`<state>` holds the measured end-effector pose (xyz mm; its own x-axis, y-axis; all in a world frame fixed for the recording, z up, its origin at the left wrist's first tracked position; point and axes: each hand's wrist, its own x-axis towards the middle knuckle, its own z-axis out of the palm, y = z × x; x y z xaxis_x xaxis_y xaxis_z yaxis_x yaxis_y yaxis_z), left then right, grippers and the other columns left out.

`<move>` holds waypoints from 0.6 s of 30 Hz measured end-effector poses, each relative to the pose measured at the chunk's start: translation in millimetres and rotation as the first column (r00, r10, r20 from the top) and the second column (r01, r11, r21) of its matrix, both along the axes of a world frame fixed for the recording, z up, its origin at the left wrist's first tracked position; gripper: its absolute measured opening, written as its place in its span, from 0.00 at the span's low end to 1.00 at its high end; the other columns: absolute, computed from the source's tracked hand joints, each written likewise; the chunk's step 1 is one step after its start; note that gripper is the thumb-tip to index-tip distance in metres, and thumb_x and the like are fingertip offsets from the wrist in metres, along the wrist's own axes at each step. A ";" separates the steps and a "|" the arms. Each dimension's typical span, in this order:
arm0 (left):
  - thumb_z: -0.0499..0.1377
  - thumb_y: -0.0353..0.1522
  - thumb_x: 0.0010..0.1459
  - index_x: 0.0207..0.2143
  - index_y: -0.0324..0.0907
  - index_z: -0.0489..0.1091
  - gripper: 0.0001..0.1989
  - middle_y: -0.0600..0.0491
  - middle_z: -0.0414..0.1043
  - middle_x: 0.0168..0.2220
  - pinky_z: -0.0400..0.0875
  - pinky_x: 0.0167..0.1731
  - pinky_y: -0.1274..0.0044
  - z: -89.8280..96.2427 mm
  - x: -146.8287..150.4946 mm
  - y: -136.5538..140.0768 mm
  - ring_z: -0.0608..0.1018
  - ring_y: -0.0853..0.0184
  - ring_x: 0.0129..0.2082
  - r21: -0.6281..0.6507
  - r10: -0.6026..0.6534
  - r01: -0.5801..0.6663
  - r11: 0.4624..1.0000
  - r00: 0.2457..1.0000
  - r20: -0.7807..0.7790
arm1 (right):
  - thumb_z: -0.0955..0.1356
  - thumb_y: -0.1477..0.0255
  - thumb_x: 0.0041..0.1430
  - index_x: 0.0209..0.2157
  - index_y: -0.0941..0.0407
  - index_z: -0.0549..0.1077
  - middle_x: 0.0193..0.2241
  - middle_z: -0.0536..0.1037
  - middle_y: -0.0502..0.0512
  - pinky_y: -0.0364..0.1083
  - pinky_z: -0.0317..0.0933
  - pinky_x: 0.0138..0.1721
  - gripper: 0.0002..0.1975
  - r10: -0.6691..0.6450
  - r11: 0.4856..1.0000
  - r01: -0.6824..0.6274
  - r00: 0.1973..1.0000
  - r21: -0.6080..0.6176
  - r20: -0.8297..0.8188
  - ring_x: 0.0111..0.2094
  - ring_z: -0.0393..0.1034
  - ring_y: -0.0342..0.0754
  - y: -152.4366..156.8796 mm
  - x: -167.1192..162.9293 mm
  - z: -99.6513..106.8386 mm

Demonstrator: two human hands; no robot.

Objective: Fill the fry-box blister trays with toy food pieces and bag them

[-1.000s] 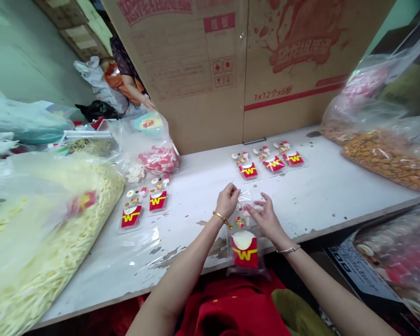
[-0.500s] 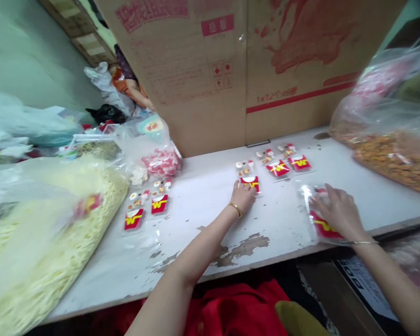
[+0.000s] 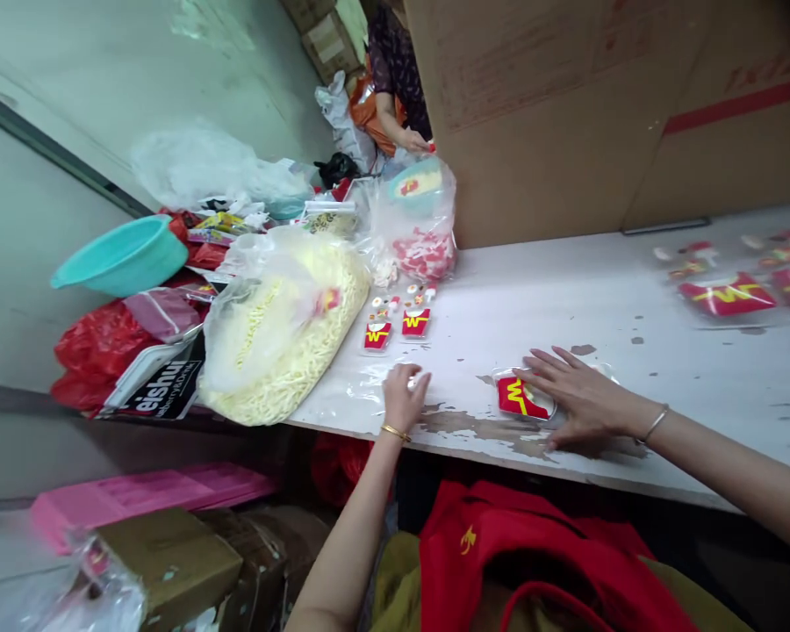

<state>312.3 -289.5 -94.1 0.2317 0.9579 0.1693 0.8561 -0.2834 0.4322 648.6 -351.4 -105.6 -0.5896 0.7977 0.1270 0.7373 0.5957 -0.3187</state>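
Observation:
My right hand (image 3: 570, 391) lies flat with spread fingers on a clear plastic packet. A red carton-shaped piece with a yellow W (image 3: 523, 397) shows at the packet's left end; the rest is under the palm. To the left, my left hand (image 3: 406, 399) hovers at or just above the table, its fingers loosely bent and apart with nothing visible in them. Beside it lies clear plastic film (image 3: 362, 386); whether they touch I cannot tell. Beyond that hand are two packets with red W pieces (image 3: 377, 335) (image 3: 415, 322) and small food-shaped pieces.
A bag of pale yellow strips (image 3: 290, 351) and a bag of pink-and-white pieces (image 3: 425, 254) stand left. A cardboard box (image 3: 533, 132) walls the back. More packets (image 3: 728, 294) lie right, blurred. A turquoise basin (image 3: 125, 254) is far left; another person's hand (image 3: 414, 140) shows behind.
The view has turned left. My left hand has left the middle packet and moved left. My right hand has shifted left and now covers a packet near the peeled patch.

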 end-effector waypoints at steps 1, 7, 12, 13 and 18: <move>0.55 0.43 0.59 0.39 0.42 0.67 0.13 0.49 0.69 0.40 0.62 0.43 0.69 -2.5 -16.3 6.5 0.71 0.61 0.43 -0.008 0.122 -0.123 0.992 0.991 -0.061 | 0.69 0.39 0.37 0.62 0.54 0.60 0.55 0.65 0.67 0.65 0.42 0.58 0.53 -0.017 1.000 0.017 1.000 -0.006 0.002 0.57 0.54 0.69 1.9 -3.6 1.8; 0.51 0.34 0.61 0.32 0.41 0.66 0.07 0.50 0.69 0.35 0.58 0.39 0.70 -17.6 -54.5 18.6 0.71 0.62 0.39 -0.075 0.209 -0.227 0.971 0.958 -0.196 | 0.67 0.48 0.49 0.62 0.53 0.59 0.47 0.69 0.65 0.57 0.60 0.44 0.42 -0.102 0.995 0.103 0.993 -0.018 0.054 0.45 0.64 0.62 -0.2 -16.0 6.1; 0.50 0.34 0.63 0.32 0.42 0.67 0.09 0.54 0.71 0.34 0.57 0.40 0.72 -12.8 -21.7 -1.3 0.72 0.66 0.37 -0.130 0.016 -0.031 0.991 0.993 -0.119 | 0.67 0.50 0.52 0.65 0.56 0.49 0.54 0.65 0.66 0.56 0.59 0.48 0.46 -0.138 0.990 0.138 0.989 0.002 -0.044 0.51 0.61 0.61 -10.2 -35.6 16.8; 0.50 0.34 0.63 0.32 0.43 0.67 0.09 0.55 0.71 0.33 0.57 0.40 0.73 -11.6 -12.0 -6.9 0.72 0.67 0.38 -0.142 -0.064 0.052 0.989 0.995 -0.079 | 0.68 0.50 0.51 0.65 0.56 0.48 0.55 0.64 0.65 0.56 0.58 0.50 0.47 -0.114 0.993 0.115 0.991 0.004 -0.068 0.52 0.60 0.61 -12.7 -39.9 22.2; 0.50 0.36 0.64 0.31 0.42 0.67 0.11 0.54 0.70 0.31 0.59 0.38 0.75 -7.5 22.1 -17.9 0.71 0.68 0.35 -0.169 -0.333 0.357 0.919 0.930 0.154 | 0.70 0.53 0.50 0.66 0.53 0.48 0.52 0.67 0.63 0.58 0.57 0.50 0.47 0.017 0.999 -0.019 0.998 -0.035 -0.061 0.50 0.60 0.62 -23.5 -44.1 44.6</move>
